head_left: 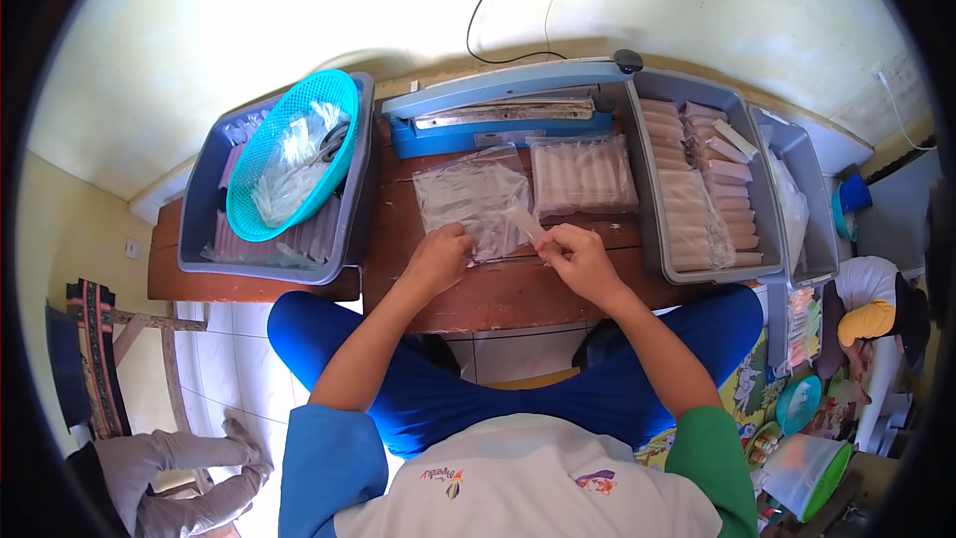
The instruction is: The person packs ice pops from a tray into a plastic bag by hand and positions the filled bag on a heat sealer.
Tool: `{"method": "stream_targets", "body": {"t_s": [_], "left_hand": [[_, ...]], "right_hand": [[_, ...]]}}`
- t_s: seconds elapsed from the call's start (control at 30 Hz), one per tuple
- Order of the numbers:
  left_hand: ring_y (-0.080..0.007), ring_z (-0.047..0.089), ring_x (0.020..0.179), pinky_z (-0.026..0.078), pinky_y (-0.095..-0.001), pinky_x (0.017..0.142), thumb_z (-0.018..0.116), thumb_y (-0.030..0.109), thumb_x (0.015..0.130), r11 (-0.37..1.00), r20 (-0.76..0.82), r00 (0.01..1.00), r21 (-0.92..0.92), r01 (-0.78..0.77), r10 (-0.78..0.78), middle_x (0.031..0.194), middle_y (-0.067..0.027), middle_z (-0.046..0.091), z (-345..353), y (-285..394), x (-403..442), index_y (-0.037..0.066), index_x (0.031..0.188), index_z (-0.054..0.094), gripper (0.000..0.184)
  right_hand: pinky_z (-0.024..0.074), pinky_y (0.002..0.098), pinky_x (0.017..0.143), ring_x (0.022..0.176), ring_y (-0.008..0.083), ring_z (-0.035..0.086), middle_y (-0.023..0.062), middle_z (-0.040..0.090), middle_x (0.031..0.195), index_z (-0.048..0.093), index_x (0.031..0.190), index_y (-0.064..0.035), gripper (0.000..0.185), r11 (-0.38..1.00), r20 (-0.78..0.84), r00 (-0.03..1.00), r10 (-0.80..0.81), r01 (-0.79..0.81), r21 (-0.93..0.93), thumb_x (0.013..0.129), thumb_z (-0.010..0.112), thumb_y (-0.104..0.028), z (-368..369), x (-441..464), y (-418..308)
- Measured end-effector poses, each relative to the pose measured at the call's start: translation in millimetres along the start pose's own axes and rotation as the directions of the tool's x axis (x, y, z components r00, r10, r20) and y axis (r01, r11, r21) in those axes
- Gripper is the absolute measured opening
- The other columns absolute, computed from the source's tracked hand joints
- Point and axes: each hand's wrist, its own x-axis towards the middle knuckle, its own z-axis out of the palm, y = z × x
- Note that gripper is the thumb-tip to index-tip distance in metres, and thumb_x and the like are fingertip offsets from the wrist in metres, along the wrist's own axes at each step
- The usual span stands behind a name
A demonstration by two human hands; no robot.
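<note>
A clear plastic bag (460, 189) lies flat on the brown wooden table, its contents hard to make out. At its near left corner, my left hand (441, 257) is closed with the fingers curled on the bag's edge. My right hand (581, 261) pinches a pale narrow strip (525, 223) between thumb and fingers, over the bag's near right corner. Just beyond that hand sits a filled clear pack of pinkish tubes (583, 176), laid side by side. Behind both is a blue bag sealer (503, 130) with its long arm raised.
On the left, a grey bin (360, 174) holds pinkish packs, with a turquoise basket (242, 209) of clear plastic tilted on top. A grey bin (652, 229) of tube packs stands right, another bin (819, 229) beyond. Other people (866, 299) sit at far right and lower left (169, 468).
</note>
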Motion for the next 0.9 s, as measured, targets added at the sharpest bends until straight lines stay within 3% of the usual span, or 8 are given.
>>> {"method": "stream_targets", "body": {"t_s": [0.07, 0.13, 0.27, 0.33, 0.47, 0.77, 0.9], "left_hand": [[-0.0341, 0.062, 0.091, 0.050, -0.0438, 0.080, 0.075, 0.010, 0.073, 0.999, 0.016, 1.000, -0.032, 0.011, -0.011, 0.092, -0.0118, 0.063, -0.5, -0.2, -1.0, 0.006, 0.084, 0.067, 0.014], [-0.0338, 0.063, 0.086, 0.050, -0.0439, 0.078, 0.071, 0.008, 0.077, 0.993, -0.019, 0.999, -0.110, 0.046, -0.049, 0.089, -0.0126, 0.064, -2.7, -1.1, 0.0, 0.004, 0.078, 0.066, 0.007], [-0.0340, 0.064, 0.084, 0.050, -0.0434, 0.076, 0.068, 0.008, 0.080, 0.990, -0.058, 0.995, -0.124, 0.069, -0.076, 0.087, -0.0134, 0.064, 0.5, -9.1, 1.1, 0.003, 0.081, 0.066, 0.006], [-0.0377, 0.063, 0.085, 0.050, -0.0464, 0.076, 0.065, 0.009, 0.082, 0.982, -0.103, 0.991, -0.175, 0.071, -0.089, 0.088, -0.0156, 0.064, -6.6, -3.1, 1.0, 0.002, 0.083, 0.065, 0.006], [-0.0377, 0.063, 0.085, 0.050, -0.0462, 0.075, 0.064, 0.009, 0.083, 0.973, -0.136, 0.984, -0.216, 0.083, -0.115, 0.088, -0.0157, 0.063, -13.6, 0.9, 2.7, 0.002, 0.085, 0.063, 0.007], [-0.0376, 0.062, 0.082, 0.049, -0.0458, 0.071, 0.064, 0.009, 0.085, 0.968, -0.246, 0.960, -0.239, 0.077, -0.138, 0.088, -0.0163, 0.063, -17.3, 1.4, 2.1, 0.002, 0.088, 0.059, 0.010], [-0.0371, 0.062, 0.082, 0.049, -0.0456, 0.071, 0.065, 0.010, 0.085, 0.963, -0.284, 0.952, -0.265, 0.041, -0.119, 0.087, -0.0160, 0.062, -23.2, 2.9, 0.1, 0.002, 0.088, 0.058, 0.011]], "right_hand": [[0.0533, 0.0264, 0.066, 0.078, 0.0130, 0.064, 0.0080, 0.064, 0.089, 0.066, 0.092, 0.0027, 0.007, 1.000, 0.031, 0.999, 0.018, -0.017, -0.018, 0.086, 0.062, 0.003, 4.6, -0.5, 0.3], [0.0499, 0.0298, 0.062, 0.073, 0.0200, 0.065, 0.0107, 0.066, 0.086, 0.068, 0.093, -0.0013, 0.010, 0.998, -0.014, 0.999, -0.047, 0.047, 0.033, 0.083, 0.065, -0.001, 9.4, -0.6, 5.6], [0.0507, 0.0297, 0.063, 0.074, 0.0198, 0.066, 0.0108, 0.066, 0.086, 0.069, 0.093, -0.0011, 0.011, 0.996, 0.017, 1.000, -0.007, 0.005, 0.091, 0.082, 0.067, -0.002, 12.3, -4.4, 3.4], [0.0510, 0.0303, 0.063, 0.074, 0.0199, 0.066, 0.0102, 0.066, 0.087, 0.070, 0.092, -0.0022, 0.011, 0.999, 0.083, 0.995, -0.051, 0.051, 0.010, 0.082, 0.068, -0.004, 12.0, -5.7, 0.9], [0.0509, 0.0320, 0.062, 0.072, 0.0221, 0.065, 0.0105, 0.066, 0.087, 0.071, 0.092, -0.0037, 0.011, 0.997, 0.115, 0.990, -0.077, 0.076, 0.018, 0.082, 0.070, -0.006, 28.2, -11.5, -1.1], [0.0519, 0.0360, 0.067, 0.073, 0.0286, 0.064, 0.0134, 0.064, 0.089, 0.071, 0.097, -0.0040, 0.015, 0.993, 0.004, 0.993, -0.116, 0.116, -0.022, 0.083, 0.068, -0.008, 82.8, -6.7, -1.4], [0.0527, 0.0378, 0.071, 0.080, 0.0323, 0.065, 0.0171, 0.063, 0.096, 0.070, 0.101, -0.0020, 0.021, 0.990, 0.000, 0.990, -0.144, 0.144, -0.011, 0.082, 0.064, -0.002, 92.2, -6.5, -2.5]]}}
